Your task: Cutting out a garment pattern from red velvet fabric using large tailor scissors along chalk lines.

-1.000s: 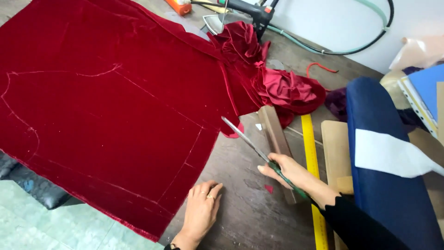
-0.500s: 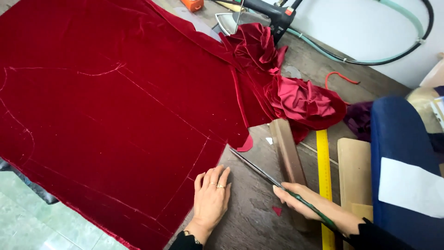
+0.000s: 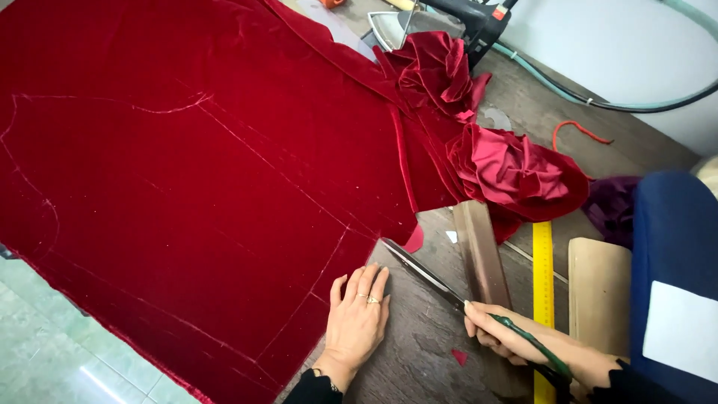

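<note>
- Two bare hands are seen from above at the near edge of a dark wooden table (image 3: 434,352).
- A large sheet of red velvet fabric (image 3: 187,194) is spread flat over most of the table, marked with pale chalk lines.
- The left hand (image 3: 357,318) is laid flat, palm down and fingers spread, gripping nothing; it is pressed on the fabric's near right edge and partly on the bare table.
- The right hand (image 3: 499,337) is clenched around the green handles of a pair of scissors (image 3: 441,283).
- The scissor blades are pointed up and left, with the tip touching the fabric's cut edge just beside the left hand.
- A bunched heap of red cloth (image 3: 508,164) is piled at the fabric's far right corner.
- A wooden block (image 3: 479,251) and a yellow ruler (image 3: 542,269) are laid side by side right of the scissors.
</note>
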